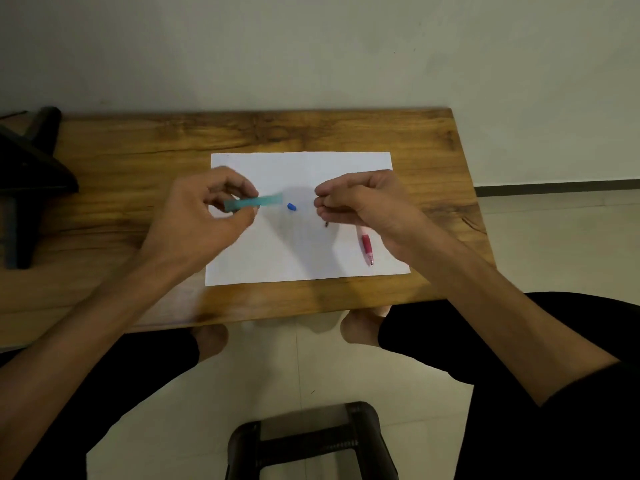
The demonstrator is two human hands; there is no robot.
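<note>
The teal pen barrel [268,201] lies crosswise in the air just above the far left part of the white sheet of paper [304,258], its right end poking out toward the middle; it is motion-blurred, and any print on it cannot be read. The left hand [207,216] grips it, thumb and curled fingers pinching its left half. Just to the right of the barrel's free end, a small blue piece [292,206] rests on the paper. Right of that, the right hand [363,206] hovers with its fingers curled and thumb pressed to the fingertips; a small dark tip [326,224] shows just below them, but I cannot tell whether the hand holds it. A red pen [366,245] lies on the paper under the right wrist, its point toward the near edge. The sheet sits on a wooden table [138,161]. A dark stand [27,174] occupies the table's left end, and a black stool [311,441] stands on the pale floor nearest the viewer.
</note>
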